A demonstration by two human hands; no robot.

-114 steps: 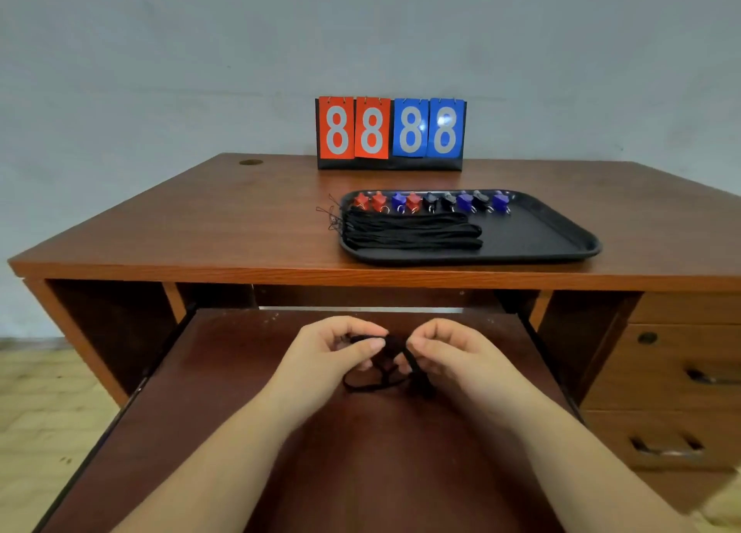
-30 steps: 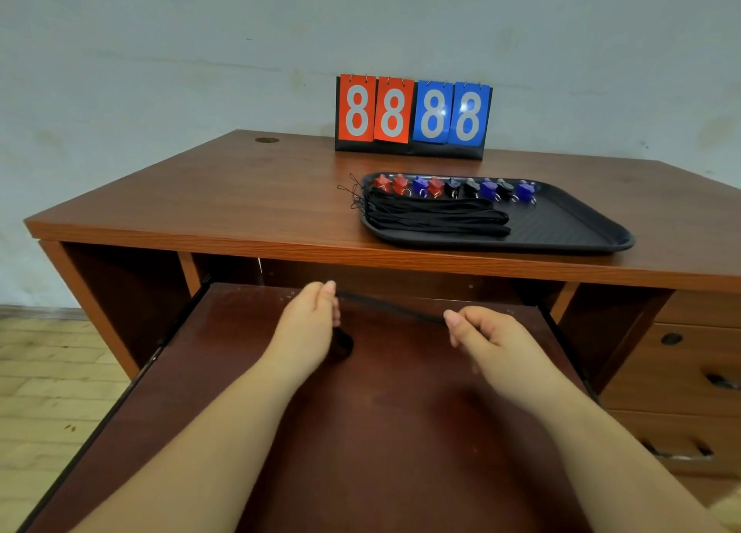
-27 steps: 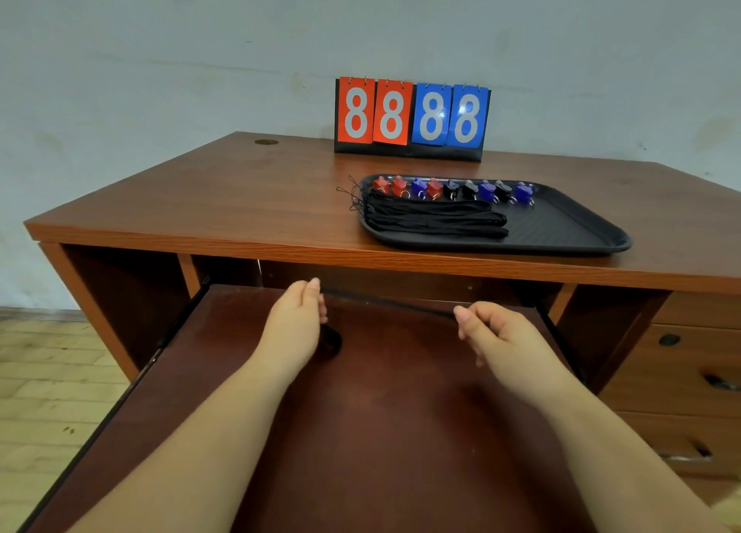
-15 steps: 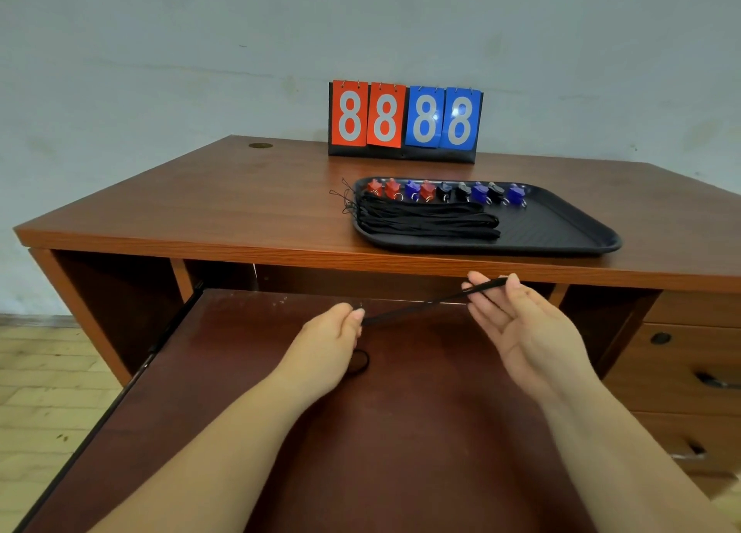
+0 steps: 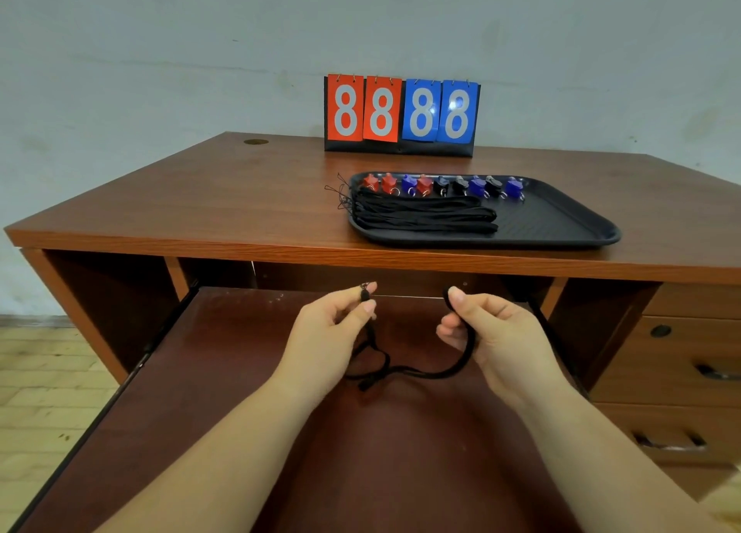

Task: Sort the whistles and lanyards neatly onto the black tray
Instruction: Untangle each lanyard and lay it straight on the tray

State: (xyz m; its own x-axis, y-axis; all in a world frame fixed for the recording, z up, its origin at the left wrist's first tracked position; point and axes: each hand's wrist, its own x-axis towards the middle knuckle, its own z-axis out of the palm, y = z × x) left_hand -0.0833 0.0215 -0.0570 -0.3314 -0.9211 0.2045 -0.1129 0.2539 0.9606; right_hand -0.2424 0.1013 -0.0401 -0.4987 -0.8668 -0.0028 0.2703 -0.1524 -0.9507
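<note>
- Black tray point(image 5: 561, 227), flat ribbed plastic, at 1 o'clock on the desk; whistles point(image 5: 443, 185) line its far rim, bundled lanyards point(image 5: 425, 215) lie in front.
- Loose lanyard point(image 5: 421, 372), limp cord, sags between the hands over the pull-out shelf.
- Left hand point(image 5: 324, 340) pinches the clip end; right hand point(image 5: 497, 340) curls round the loop.
- Risk: slack snagging the desk edge, or disturbing the bundle on landing.

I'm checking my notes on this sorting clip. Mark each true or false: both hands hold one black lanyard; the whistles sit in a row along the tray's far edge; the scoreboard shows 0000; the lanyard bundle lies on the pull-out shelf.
1. True: left hand and right hand pinch one black lanyard.
2. True: whistles line the black tray far edge.
3. False: scoreboard shows 8888.
4. False: lanyard bundle lies on the tray.
</note>
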